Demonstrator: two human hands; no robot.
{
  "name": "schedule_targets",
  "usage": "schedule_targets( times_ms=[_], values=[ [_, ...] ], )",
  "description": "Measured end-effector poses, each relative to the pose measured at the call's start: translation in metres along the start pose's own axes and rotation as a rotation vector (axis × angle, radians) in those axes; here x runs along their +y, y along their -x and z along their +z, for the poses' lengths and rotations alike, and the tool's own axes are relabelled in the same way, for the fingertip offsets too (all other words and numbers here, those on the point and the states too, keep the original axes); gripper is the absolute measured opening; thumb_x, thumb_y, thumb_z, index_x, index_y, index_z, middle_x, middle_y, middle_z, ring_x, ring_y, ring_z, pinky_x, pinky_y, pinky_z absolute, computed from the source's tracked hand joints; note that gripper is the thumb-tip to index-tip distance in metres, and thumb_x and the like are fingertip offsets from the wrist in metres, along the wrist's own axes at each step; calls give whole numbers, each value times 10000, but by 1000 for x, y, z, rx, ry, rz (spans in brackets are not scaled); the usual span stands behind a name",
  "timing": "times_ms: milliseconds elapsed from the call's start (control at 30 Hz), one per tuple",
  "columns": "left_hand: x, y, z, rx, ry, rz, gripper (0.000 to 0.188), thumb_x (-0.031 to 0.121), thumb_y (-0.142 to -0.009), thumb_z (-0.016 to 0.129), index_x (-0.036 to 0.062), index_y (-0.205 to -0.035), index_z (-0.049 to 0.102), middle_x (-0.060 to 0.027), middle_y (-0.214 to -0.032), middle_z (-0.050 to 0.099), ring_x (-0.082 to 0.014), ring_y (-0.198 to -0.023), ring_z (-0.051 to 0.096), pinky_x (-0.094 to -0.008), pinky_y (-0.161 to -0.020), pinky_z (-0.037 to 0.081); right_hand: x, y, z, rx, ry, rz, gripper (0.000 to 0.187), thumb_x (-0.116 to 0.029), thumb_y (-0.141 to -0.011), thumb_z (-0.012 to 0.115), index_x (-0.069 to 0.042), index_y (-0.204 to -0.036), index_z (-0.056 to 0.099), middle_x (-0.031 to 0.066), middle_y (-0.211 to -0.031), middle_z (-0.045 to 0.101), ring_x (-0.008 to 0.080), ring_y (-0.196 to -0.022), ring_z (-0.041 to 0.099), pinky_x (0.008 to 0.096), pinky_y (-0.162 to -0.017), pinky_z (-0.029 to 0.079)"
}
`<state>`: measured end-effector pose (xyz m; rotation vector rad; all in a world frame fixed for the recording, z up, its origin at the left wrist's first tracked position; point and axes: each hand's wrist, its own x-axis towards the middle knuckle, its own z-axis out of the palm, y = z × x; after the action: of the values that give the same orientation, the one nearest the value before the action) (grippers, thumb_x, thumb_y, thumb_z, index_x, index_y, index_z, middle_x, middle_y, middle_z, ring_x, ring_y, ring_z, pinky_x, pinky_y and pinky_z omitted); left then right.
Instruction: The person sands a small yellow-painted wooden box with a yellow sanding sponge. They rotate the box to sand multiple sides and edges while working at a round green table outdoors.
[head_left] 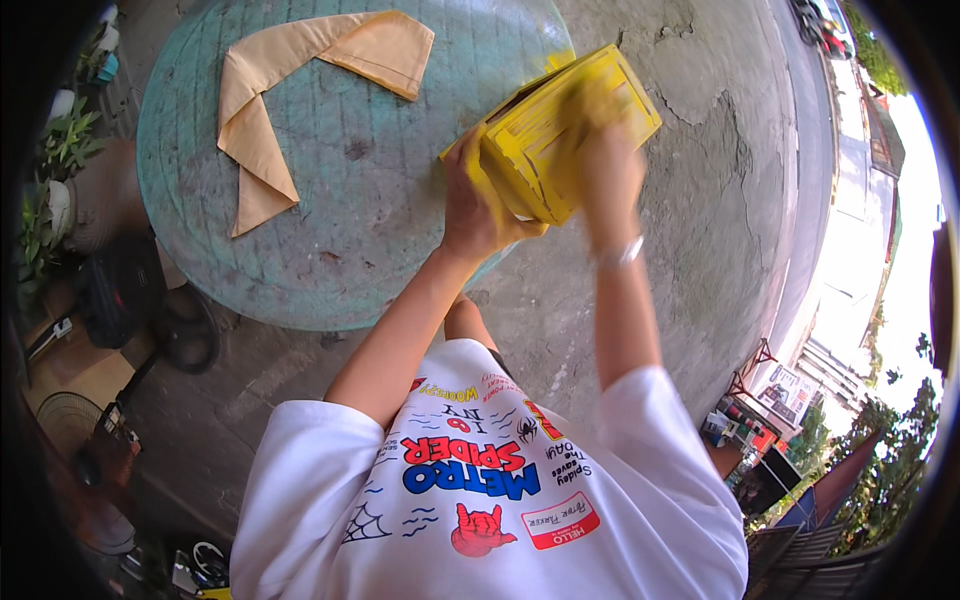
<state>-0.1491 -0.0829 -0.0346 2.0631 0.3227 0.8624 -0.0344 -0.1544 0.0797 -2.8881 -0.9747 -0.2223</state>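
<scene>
Seemingly, in the head view, gripping a yellow box (pixel 525 158) by its near left side with the left hand (pixel 478 208), perhaps to brace it against the right hand (pixel 607 172), blurred over the upper face and hiding part of it. Cannot tell the right hand's closure or contents. Held tilted at the right rim of a teal table (pixel 340 245). Can see a folded beige cloth (pixel 375 50) well apart on the table, blocking neither hand; farther left, leafy plants (pixel 68 142) and a fan (pixel 68 420).

Tan cloth (pixel 245 90) on green table (pixel 350 220); fan (pixel 70 422), leafy plant (pixel 66 143).
</scene>
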Motion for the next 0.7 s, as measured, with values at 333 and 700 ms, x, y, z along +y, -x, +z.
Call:
schedule_targets(
  times_ms=[333,700],
  values=[
    [3,-3,-5,44,-19,18,1192,458,-538,960,50,-1477,349,-189,-1411,419,-397,-1309,390,-537,-1098,349,-4,-4,10,141,90,-249,488,-157,-911,599,-62,-1389,605,192,-1347,660,354,-1187,674,443,-1035,536],
    [11,-6,-4,103,111,-52,1206,475,-535,969,33,-1460,333,-173,-1353,456,-378,-1241,448,-529,-1088,371,-15,-34,-17,-399,252,-94,199,-213,-945,671,-52,-1060,685,152,-1069,712,292,-1000,704,422,-934,562]
  ],
)
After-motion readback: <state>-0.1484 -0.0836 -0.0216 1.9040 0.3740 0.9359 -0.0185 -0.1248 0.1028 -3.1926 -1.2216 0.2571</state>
